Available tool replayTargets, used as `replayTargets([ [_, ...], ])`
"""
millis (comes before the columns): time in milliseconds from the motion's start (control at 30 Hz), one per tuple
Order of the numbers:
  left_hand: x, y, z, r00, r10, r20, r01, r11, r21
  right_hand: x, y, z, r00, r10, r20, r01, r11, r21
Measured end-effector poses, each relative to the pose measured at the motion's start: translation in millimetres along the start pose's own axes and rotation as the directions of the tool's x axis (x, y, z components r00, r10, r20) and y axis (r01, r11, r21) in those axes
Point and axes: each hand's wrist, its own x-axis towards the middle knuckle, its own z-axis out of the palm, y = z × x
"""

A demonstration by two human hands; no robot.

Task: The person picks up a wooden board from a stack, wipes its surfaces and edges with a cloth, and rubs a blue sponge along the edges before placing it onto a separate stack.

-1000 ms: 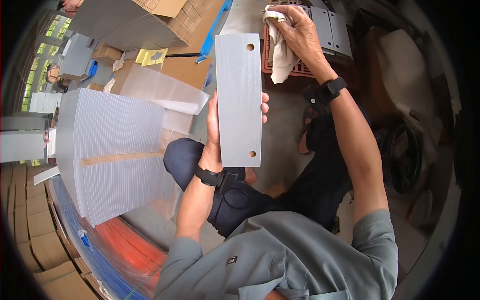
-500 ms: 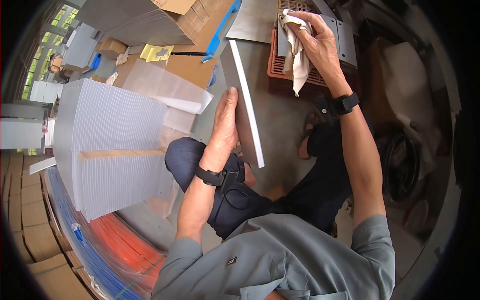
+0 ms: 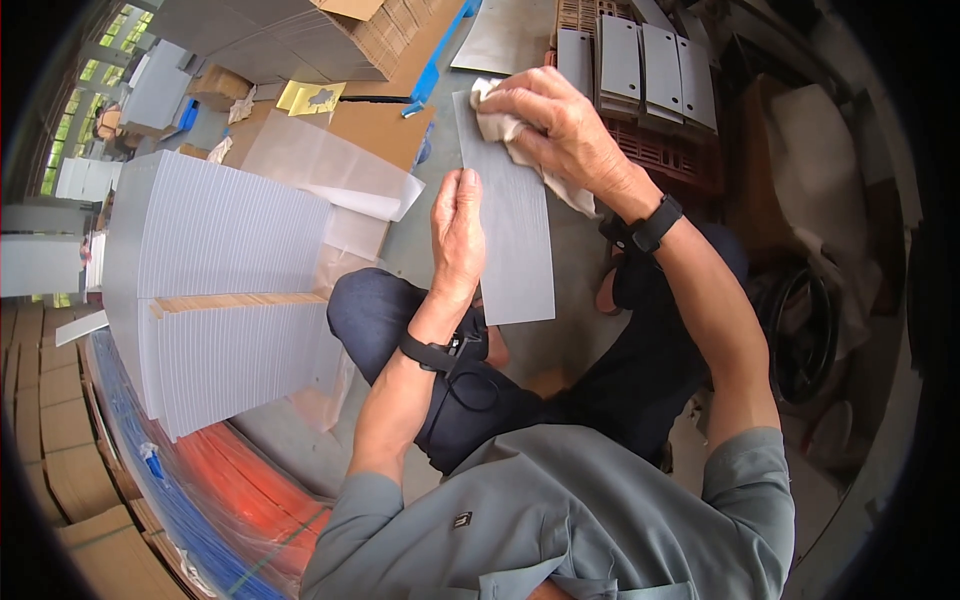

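Note:
A long grey rectangular board (image 3: 518,240) stands out in front of me, its broad face turned up to view. My left hand (image 3: 458,235) grips its left edge, with the thumb and fingertips showing and the rest of the grip hidden behind the board. In my right hand (image 3: 560,125) is a crumpled off-white cloth (image 3: 500,125), pressed to the board's far end. One tail of the cloth hangs down past the board's right edge.
Left of me stands a tall stack of similar grey boards (image 3: 230,230). Several boards with holes (image 3: 660,75) rest on a reddish plastic crate (image 3: 660,155) at the far right. Clear plastic sheets (image 3: 320,160) and cardboard (image 3: 375,140) lie ahead on the left.
The board has turned from nearly edge-on to show its broad face. My right hand has come left and nearer with the cloth, from above the crate onto the board's far end.

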Motion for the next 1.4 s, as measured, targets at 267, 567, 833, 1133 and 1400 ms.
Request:
replayTargets([
  [267, 14.8, -17.3, -20.5, 0.986, -0.142, -0.088, 0.097, 0.916, -0.389, -77.2, -57.2, 45.1, 0.73, -0.379, 0.568, 0.151, 0.901, 0.407],
  [567, 13.9, -7.6, -23.3, 0.992, -0.088, -0.088, 0.054, 0.941, -0.333, -43.8, -47.4, 3.2, 0.764, -0.153, 0.627, -0.321, 0.752, 0.575],
  [833, -7.3, -5.9, -11.7, 0.988, -0.141, 0.067, 0.155, 0.932, -0.328, 7.6, 7.5, -6.2, 1.0, 0.019, -0.005, -0.019, 0.999, 0.049],
  [1133, -4.5, -4.1, -1.5, 0.984, -0.143, 0.102, 0.166, 0.949, -0.267, 13.5, 8.5, -3.9, 0.996, -0.052, -0.078, 0.043, 0.992, -0.121],
  [1400, 5.8, -9.0, -17.0, 0.967, -0.239, 0.086, 0.245, 0.792, -0.559, -12.4, -6.5, 28.3, 0.954, -0.093, 0.285, 0.071, 0.994, 0.087],
])
